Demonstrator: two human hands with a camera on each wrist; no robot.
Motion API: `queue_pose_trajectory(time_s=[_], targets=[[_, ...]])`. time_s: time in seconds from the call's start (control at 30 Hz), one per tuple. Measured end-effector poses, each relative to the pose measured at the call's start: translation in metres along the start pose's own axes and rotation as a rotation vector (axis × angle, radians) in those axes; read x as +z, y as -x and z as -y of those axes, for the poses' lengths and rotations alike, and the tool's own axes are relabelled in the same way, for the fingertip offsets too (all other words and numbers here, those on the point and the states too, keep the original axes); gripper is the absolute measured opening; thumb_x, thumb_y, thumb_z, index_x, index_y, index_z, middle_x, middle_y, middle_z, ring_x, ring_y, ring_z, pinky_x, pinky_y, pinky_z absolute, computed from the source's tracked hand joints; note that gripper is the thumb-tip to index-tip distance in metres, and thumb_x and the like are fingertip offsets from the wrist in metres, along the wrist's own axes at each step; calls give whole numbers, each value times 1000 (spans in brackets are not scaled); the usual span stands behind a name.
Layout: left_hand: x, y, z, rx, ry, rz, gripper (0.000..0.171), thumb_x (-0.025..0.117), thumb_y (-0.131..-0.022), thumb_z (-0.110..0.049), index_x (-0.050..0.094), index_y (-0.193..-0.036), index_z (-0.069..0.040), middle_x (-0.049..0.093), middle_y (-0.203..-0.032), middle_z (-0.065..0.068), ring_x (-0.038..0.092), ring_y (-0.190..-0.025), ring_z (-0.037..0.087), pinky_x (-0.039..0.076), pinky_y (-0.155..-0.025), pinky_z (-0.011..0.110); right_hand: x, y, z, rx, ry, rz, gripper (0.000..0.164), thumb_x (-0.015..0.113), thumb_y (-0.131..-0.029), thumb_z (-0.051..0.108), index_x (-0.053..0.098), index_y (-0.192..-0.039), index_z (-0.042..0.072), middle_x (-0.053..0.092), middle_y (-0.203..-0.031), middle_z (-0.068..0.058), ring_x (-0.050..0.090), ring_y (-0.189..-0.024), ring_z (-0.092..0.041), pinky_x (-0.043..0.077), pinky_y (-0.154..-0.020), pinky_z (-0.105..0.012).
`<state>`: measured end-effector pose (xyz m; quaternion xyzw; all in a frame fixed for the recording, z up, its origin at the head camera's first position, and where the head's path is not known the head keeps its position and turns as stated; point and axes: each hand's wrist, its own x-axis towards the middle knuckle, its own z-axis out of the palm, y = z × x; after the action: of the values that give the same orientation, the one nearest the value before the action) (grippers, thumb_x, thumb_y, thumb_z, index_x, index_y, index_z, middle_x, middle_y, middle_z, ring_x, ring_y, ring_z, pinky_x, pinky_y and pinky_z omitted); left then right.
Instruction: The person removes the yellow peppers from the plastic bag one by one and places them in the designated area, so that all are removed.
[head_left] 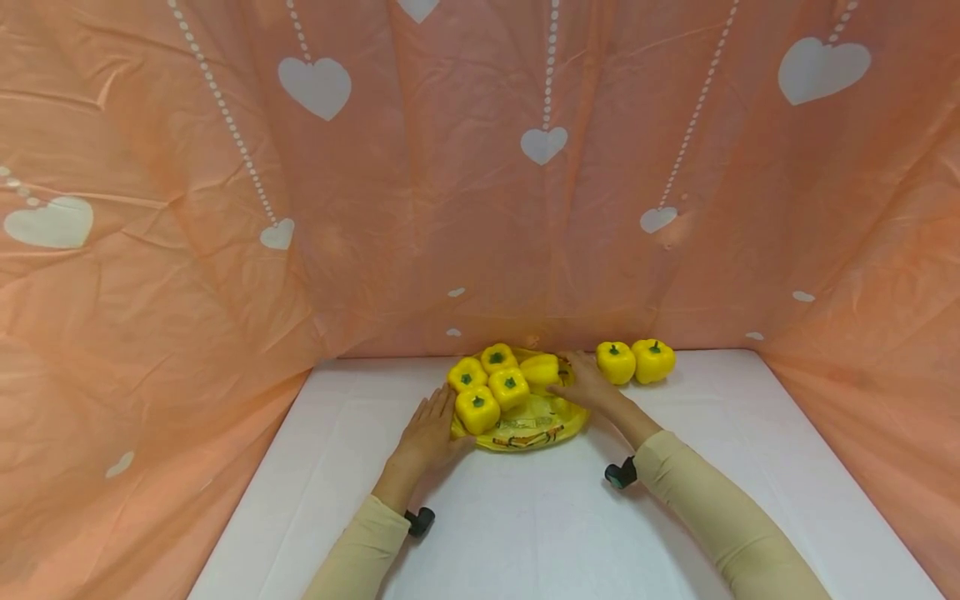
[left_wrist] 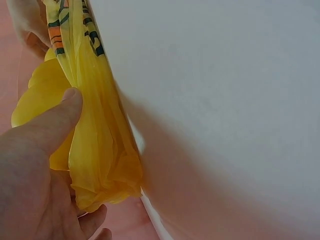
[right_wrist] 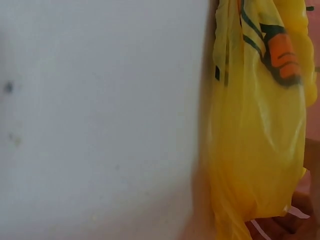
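A yellow plastic bag [head_left: 536, 433] with dark and orange print lies at the back middle of the white table, its mouth spread wide. Several yellow bell peppers [head_left: 477, 410] sit in it, bunched to the left; one pepper [head_left: 540, 369] lies on its side at the right. My left hand [head_left: 431, 433] rests along the bag's left side, fingers extended, its thumb [left_wrist: 70, 107] touching the plastic. Against the right side lies my right hand [head_left: 588, 383], thumb spread over the bag's edge. Its fingertips are partly hidden in the right wrist view.
Two more yellow bell peppers [head_left: 653, 361] stand side by side on the table [head_left: 517, 525], just right of my right hand. A peach curtain [head_left: 480, 208] with white hearts hangs behind the table and along both sides. Each wrist carries a small black camera [head_left: 621, 473].
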<state>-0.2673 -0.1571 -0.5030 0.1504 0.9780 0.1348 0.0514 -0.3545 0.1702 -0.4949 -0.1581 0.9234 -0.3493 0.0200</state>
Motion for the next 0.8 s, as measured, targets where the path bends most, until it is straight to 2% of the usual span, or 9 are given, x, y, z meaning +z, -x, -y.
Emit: queue_pose_trajectory(time_s=[0.4,0.8], targets=[[0,1,-1,1,0,-9,97,67,-105,-48,18,-168,7,14,-178,22,16,-165,37,11,-136,49,-2,5,3,56,-78,-40,74,77,-102,29,41,-157,-3,45,-159,-27,44,-148,-46,37,-125,-62],[-1,2,-2,-8,1,1,98,66,-105,-50,16,-169,6,13,-179,21,14,-166,36,10,-136,49,-5,12,11,33,-135,-147,77,78,-100,32,38,-157,-1,47,-156,-26,45,-145,-45,40,-123,-63]])
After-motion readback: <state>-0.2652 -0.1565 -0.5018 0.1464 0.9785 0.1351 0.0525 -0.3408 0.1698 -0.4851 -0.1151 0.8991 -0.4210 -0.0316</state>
